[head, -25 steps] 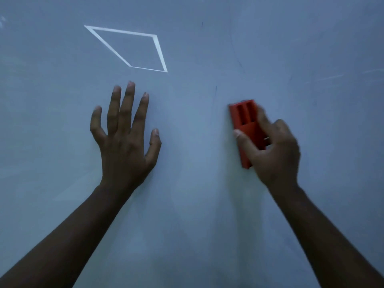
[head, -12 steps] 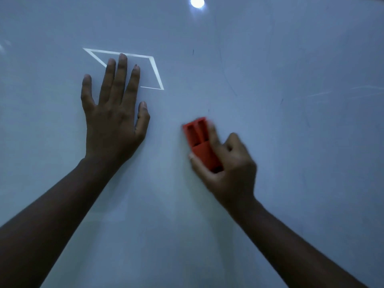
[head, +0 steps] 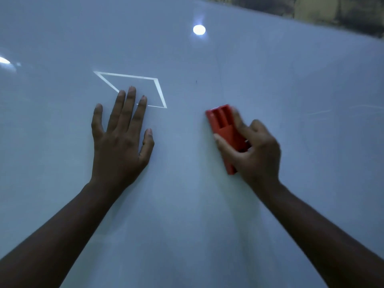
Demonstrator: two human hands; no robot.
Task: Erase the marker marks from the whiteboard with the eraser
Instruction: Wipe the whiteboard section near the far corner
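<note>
so the right hand [head: 252,150] grips the red plastic block eraser [head: 225,133] flat against the glossy whiteboard [head: 291,84] for wiping, while the left hand [head: 120,140], fingers spread wide and holding nothing, looks to be bracing beside it

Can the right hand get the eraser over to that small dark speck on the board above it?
Probably yes. The right hand holds the red eraser just below and right of the speck, with only bare whiteboard between; the left hand lies off to the side.
</note>
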